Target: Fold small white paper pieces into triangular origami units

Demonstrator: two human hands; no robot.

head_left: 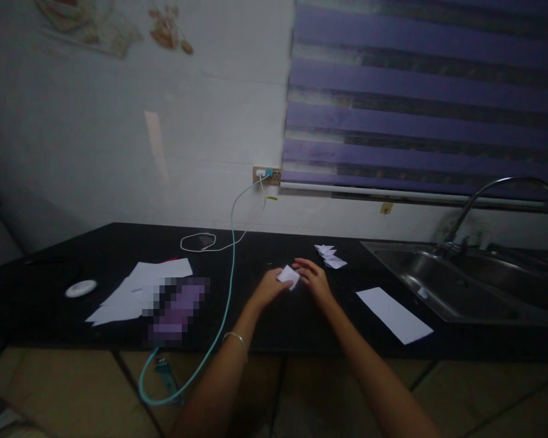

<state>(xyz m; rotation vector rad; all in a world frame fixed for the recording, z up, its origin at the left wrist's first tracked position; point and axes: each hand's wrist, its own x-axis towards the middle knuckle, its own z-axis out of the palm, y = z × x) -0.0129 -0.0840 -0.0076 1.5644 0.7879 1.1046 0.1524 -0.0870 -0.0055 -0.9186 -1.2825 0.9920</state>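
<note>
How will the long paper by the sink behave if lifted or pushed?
Probably light and floppy: the paper looks thin, with no creases visible, unlike the folded piece. It seems to lie flat on the counter, so an edge may be hard to lift. Flat shape: pushed, it likely slides.

Centre: folded paper (pixel 288 277), white. Upper right: blind (pixel 420 118), striped horizontally in purple and grey. Across the middle: counter (pixel 292 328), black. Left of centre: cable (pixel 232 267), turquoise; sheets (pixel 123 295), white. Right: sink (pixel 461 295), silver-grey. Upper left: wall (pixel 201 140), pale grey, brown motifs.
</note>
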